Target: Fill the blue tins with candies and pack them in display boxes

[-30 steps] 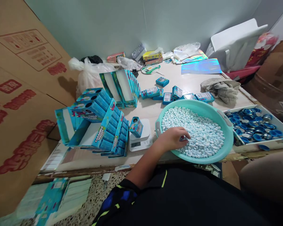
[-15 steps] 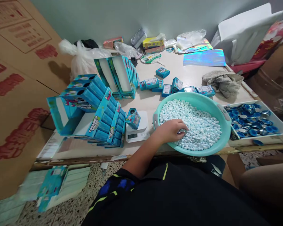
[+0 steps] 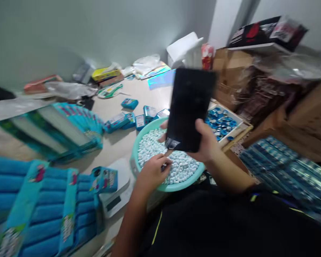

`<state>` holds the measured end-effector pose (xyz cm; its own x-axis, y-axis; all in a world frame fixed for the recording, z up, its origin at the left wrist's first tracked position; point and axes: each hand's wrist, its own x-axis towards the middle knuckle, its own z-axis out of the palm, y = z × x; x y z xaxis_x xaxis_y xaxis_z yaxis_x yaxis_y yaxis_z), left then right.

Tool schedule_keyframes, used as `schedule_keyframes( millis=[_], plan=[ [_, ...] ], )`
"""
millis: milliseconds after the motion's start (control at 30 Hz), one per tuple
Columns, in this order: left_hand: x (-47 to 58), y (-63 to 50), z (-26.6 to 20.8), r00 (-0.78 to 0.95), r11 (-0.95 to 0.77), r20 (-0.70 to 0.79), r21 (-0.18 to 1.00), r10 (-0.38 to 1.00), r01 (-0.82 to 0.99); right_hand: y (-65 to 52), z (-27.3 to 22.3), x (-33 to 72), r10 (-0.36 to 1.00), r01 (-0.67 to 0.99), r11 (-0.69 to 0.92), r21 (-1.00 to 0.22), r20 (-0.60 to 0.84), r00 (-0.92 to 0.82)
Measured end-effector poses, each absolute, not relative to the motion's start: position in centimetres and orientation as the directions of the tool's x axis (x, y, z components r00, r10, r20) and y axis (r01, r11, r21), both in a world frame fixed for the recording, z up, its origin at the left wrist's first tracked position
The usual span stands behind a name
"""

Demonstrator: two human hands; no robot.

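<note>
My right hand [image 3: 207,142] grips a dark smartphone [image 3: 191,107] by its lower part, holding it up over the green basin [image 3: 136,157]. The phone screen looks black. Pale blue and white candies [image 3: 149,144] fill the basin. Just below the phone, my left hand [image 3: 155,169] is closed above the candies. A small dark bit shows between its fingers, too blurred to name. A small blue box [image 3: 107,180] stands on the white scale [image 3: 117,207], left of the basin.
Stacked blue display boxes [image 3: 50,203] crowd the left. Loose small boxes [image 3: 130,103] lie behind the basin. To the right are a tray of blue caps [image 3: 220,121], cardboard boxes [image 3: 305,139] and wrapped blue packs [image 3: 291,175].
The view has swung to the right. My right hand has come into view with the phone. My left hand has risen off the candies, its fingers now curled.
</note>
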<state>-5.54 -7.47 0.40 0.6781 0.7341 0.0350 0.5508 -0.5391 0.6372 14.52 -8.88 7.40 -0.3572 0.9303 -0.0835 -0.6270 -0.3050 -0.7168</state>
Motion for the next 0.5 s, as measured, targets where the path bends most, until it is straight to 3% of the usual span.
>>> schedule_keyframes(
  millis=[67,133,333,500],
  plan=[
    [-5.6,-6.9,0.3,0.699,-0.554,0.025,0.630,0.715,0.544,-8.0,6.7,14.9,0.957,-0.700,-0.174,-0.693,0.049,-0.286],
    [-5.6,-6.7,0.3,0.715,-0.567,0.014,0.620,0.699,0.542,-6.8,5.7,14.9,0.942,-0.723,-0.161,-0.671,0.114,-0.316],
    [-5.6,-6.7,0.8,0.702,-0.555,-0.023,0.593,0.712,0.583,-5.5,4.1,14.9,0.876,-0.685,-0.348,-0.640,0.040,-0.481],
    [-5.5,-6.5,0.7,0.709,-0.569,0.000,0.598,0.705,0.565,-6.1,3.6,15.1,0.890,-0.683,-0.387,-0.620,-0.056,-0.453]
  ],
)
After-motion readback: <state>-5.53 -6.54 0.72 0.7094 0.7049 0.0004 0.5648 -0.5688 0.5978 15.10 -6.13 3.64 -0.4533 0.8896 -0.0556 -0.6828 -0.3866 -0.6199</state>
